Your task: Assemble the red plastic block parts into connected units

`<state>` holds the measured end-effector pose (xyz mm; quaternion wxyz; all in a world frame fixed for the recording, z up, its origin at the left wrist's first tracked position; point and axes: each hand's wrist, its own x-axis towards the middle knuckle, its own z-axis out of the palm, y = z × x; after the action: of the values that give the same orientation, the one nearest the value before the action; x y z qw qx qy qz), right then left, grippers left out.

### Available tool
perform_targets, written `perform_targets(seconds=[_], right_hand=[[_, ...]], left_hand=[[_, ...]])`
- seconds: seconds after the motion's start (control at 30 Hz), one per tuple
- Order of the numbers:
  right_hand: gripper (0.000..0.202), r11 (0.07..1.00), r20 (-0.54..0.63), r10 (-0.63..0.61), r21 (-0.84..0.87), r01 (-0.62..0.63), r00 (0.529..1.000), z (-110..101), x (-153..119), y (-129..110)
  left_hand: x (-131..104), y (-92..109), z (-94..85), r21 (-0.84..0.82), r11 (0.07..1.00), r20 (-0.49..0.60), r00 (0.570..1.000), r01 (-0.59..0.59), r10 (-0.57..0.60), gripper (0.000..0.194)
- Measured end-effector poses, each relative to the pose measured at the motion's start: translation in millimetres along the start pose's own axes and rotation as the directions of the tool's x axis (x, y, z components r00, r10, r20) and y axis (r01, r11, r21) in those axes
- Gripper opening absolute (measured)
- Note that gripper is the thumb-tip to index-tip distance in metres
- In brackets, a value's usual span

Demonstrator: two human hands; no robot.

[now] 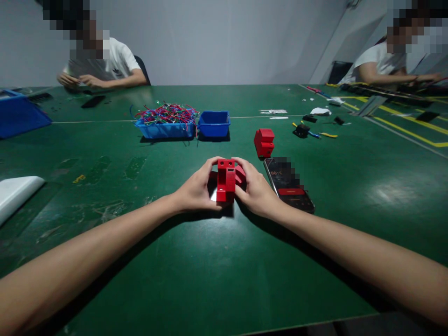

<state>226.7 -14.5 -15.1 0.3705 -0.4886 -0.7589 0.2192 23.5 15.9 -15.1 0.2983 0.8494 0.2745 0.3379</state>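
A red plastic part (226, 179), with two round holes in its top face and a hollow front, is held at the middle of the green table. My left hand (199, 186) grips it from the left, and my right hand (255, 189) closes round it from the right. Another red piece (240, 174) shows between the held part and my right hand; whether the two are joined cannot be told. Beyond my right hand stands a separate red block (264, 142). A phone (290, 185) lies face up just right of my right hand.
A blue bin of coloured wires (166, 129) and a smaller blue bin (214, 125) stand ahead. Pliers (304, 130) lie at the right. A white object (17, 191) and large blue bin (21, 114) are left. Two people sit across the table (196, 266).
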Motion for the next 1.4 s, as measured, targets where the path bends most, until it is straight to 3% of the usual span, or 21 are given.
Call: perform_targets(seconds=[0.07,0.17,0.3,0.43,0.57,0.73,0.83,0.97,1.1,1.2,1.33,1.4], right_hand=[[0.054,0.999,-0.037,-0.001,0.033,0.002,0.999,0.6,0.9,2.8],[0.05,0.991,-0.103,0.034,0.131,-0.021,0.994,1.7,1.3,5.9],[0.035,0.93,-0.23,0.178,0.357,-0.087,0.957,5.1,3.0,7.3],[0.03,0.714,-0.199,0.358,0.688,-0.13,0.912,10.2,7.0,8.2],[0.032,0.525,-0.093,0.448,0.832,-0.177,0.889,10.7,9.5,6.6],[0.04,0.461,-0.04,0.463,0.864,-0.202,0.886,7.3,9.8,0.5],[0.049,0.526,-0.083,0.46,0.827,-0.196,0.884,7.7,9.3,-0.9],[0.037,0.635,-0.136,0.412,0.752,-0.177,0.901,9.3,8.3,1.0],[0.036,0.645,-0.146,0.404,0.745,-0.168,0.903,9.7,8.4,1.7],[0.036,0.575,-0.105,0.447,0.794,-0.195,0.888,7.5,9.3,-1.6],[0.035,0.386,0.045,0.482,0.886,-0.258,0.875,1.7,8.9,-8.9],[0.036,0.363,0.081,0.467,0.89,-0.274,0.88,-0.4,8.0,-11.9]], left_hand=[[-0.8,2.5,-0.2,0.0,0.999,0.021,0.999,-0.033,0.033,0.096],[-0.1,4.7,-0.6,0.049,0.999,-0.032,0.999,-0.022,0.024,0.093],[3.2,0.2,-0.8,0.067,0.986,-0.173,0.975,0.155,-0.141,0.09],[5.2,-5.9,0.1,-0.006,0.958,-0.229,0.932,0.286,-0.279,0.087],[4.5,-4.4,0.6,0.051,0.972,-0.194,0.957,0.23,-0.217,0.087],[3.1,-3.0,0.2,0.082,0.977,-0.164,0.97,0.196,-0.181,0.087],[3.1,-4.3,-0.3,0.087,0.978,-0.17,0.97,0.191,-0.174,0.088],[3.0,-5.7,-0.7,0.092,0.976,-0.165,0.97,0.198,-0.181,0.089],[2.7,-6.1,-0.5,0.097,0.974,-0.169,0.968,0.204,-0.185,0.09],[2.9,-4.6,-0.3,0.103,0.973,-0.172,0.967,0.206,-0.187,0.089],[3.4,-1.3,-0.4,0.09,0.975,-0.169,0.968,0.204,-0.187,0.088],[3.7,-0.5,-0.3,0.08,0.976,-0.17,0.968,0.202,-0.187,0.087]])
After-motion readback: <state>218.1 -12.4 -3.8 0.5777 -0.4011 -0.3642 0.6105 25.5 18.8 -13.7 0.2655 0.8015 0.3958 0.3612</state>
